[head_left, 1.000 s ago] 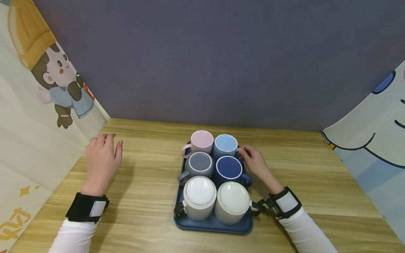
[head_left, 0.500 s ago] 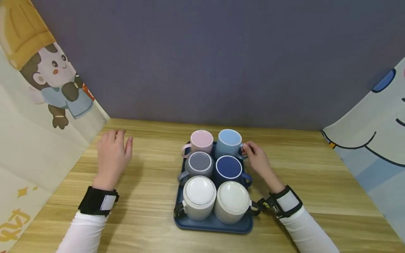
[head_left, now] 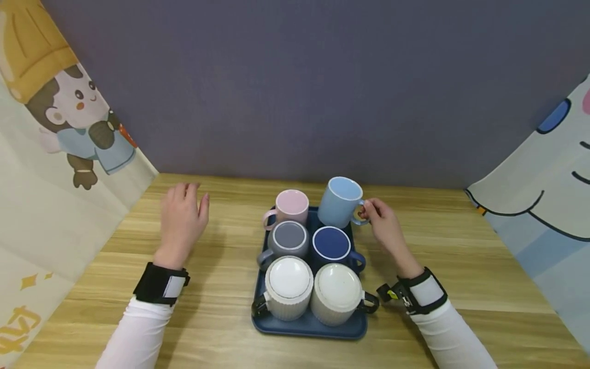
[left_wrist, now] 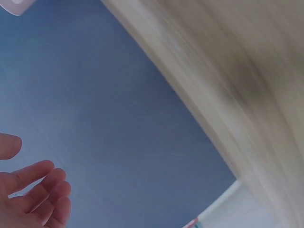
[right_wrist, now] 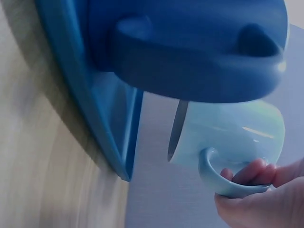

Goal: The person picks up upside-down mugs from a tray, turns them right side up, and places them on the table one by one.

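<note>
My right hand grips the handle of a light blue mug at the tray's far right corner. In the right wrist view the light blue mug hangs mouth down, apart from the tray, with fingers through its handle. Nearest to it on the dark blue tray is a navy mug. A pink mug, a grey mug and two ribbed whitish mugs with black handles also stand there, bases up. My left hand is held over the table left of the tray, fingers relaxed, holding nothing.
The wooden table runs back to a dark grey panel. Printed cloths hang at both sides, a left cloth and a right cloth. The black handle of the near right mug juts past the tray's edge.
My right hand has lifted the light blue mug up and slightly right, away from the pink and navy mugs. My left hand has moved right, toward the tray.
</note>
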Tool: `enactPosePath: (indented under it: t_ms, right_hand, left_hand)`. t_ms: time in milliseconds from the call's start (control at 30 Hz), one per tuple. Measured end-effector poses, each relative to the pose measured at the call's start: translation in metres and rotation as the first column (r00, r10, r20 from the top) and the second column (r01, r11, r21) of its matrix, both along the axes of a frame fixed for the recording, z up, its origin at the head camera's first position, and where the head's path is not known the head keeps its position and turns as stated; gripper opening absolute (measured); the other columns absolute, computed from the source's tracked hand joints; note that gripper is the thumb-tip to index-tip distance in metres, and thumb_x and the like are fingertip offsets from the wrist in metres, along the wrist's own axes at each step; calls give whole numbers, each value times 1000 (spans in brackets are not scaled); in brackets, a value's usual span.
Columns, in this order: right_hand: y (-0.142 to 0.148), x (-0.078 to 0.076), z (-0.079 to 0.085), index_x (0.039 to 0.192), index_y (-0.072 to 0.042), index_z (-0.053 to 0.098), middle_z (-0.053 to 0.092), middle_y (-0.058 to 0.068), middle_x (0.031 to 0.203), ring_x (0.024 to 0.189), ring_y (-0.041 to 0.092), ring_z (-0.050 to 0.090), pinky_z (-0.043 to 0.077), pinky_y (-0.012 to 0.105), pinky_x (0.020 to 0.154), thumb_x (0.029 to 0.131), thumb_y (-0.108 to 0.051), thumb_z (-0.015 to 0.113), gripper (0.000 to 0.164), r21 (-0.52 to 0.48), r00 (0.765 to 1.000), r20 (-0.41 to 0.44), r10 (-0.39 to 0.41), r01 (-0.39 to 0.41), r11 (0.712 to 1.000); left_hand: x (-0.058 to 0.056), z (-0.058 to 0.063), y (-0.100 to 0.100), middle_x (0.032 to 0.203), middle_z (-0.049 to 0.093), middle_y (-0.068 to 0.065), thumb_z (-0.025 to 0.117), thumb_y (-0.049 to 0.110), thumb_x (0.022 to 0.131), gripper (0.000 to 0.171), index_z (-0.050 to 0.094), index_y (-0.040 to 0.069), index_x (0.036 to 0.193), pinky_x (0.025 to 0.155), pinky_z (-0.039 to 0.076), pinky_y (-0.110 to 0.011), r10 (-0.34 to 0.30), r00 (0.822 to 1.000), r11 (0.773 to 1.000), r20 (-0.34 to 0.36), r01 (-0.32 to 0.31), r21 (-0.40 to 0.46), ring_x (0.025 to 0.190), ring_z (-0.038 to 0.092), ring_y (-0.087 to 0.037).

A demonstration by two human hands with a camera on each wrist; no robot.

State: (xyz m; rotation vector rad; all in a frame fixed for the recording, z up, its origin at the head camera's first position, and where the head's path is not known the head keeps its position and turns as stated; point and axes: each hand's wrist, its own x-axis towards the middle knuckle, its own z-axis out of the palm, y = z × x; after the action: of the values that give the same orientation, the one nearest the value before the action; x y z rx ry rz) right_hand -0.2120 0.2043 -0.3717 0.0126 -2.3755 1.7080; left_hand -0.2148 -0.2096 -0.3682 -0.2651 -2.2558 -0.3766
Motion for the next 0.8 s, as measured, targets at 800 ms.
enactPosePath:
  t_ms: [800]
  right_hand:
    - [0,0,21,89,-3,45,45,-3,78,71,6,52,49,19,80,103,-13,35,20,-513,996,67,52,-11,858]
  left_hand:
    - [-13,5,54,103,56,-24,53,22,96,35,57,-9,113,78,44,-50,-108,993,994,50,107,22,92,52,-39]
